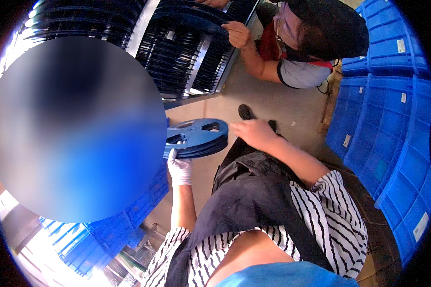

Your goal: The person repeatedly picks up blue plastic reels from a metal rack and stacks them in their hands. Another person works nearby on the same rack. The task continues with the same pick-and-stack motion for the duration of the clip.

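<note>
And here's the blue reel stack (196, 137), out in front of the body at the near end of the rack (196, 67), broad face up and tilted, its long axis running left to right, the right end slightly higher. The gloved left grip (179, 167) pinches the near rim, thumb on the edge, other fingers hidden underneath. Just beside the right end, the right grip (257, 135) is smeared; spread or pressed together, I can't tell! A round blurred patch (76, 129) cuts off the stack's left end.
</note>
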A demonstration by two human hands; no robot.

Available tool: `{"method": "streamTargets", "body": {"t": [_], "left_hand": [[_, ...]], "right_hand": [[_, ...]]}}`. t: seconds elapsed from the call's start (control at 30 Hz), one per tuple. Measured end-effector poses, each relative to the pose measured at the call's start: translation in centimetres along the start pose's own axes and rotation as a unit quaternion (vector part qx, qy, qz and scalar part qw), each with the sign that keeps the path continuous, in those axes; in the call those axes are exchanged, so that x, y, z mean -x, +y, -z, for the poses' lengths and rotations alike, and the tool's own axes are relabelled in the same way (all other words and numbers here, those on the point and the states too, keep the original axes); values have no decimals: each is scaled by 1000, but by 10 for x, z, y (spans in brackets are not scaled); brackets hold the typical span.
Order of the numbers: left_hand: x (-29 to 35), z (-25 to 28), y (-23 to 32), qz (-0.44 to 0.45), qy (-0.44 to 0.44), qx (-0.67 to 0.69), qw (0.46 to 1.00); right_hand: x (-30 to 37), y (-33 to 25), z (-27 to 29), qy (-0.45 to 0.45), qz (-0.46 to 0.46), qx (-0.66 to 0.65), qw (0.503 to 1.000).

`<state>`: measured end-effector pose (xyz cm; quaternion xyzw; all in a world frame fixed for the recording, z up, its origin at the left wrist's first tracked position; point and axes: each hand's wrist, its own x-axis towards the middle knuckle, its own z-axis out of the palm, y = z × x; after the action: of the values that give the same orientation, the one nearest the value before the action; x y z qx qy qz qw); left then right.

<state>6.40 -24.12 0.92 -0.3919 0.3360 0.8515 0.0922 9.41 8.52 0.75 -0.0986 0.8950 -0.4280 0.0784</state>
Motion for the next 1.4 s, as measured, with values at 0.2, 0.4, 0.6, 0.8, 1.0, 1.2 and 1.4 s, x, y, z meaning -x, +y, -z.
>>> {"method": "streamTargets", "body": {"t": [0.2,0.4,0.6,0.8,1.0,1.2,1.4], "left_hand": [[-28,65,53,-64,69,-51,994],[-61,151,92,-74,166,-146,972],[-67,183,108,96,175,-233,952],[-66,81,51,232,117,-327,909],[-51,-3,19,236,-7,-448,862],[-81,68,-4,215,-29,-476,852],[-77,120,-8,202,-31,-501,841]], "right_hand": [[-89,29,24,101,-31,-86,991],[-151,20,32,138,-49,-170,974],[-168,11,7,131,-63,-247,958],[-179,10,4,111,-61,-217,968],[-178,7,19,90,-46,-163,982],[-165,4,0,9,-117,-170,978],[-155,8,-25,53,-48,-151,986]]}}
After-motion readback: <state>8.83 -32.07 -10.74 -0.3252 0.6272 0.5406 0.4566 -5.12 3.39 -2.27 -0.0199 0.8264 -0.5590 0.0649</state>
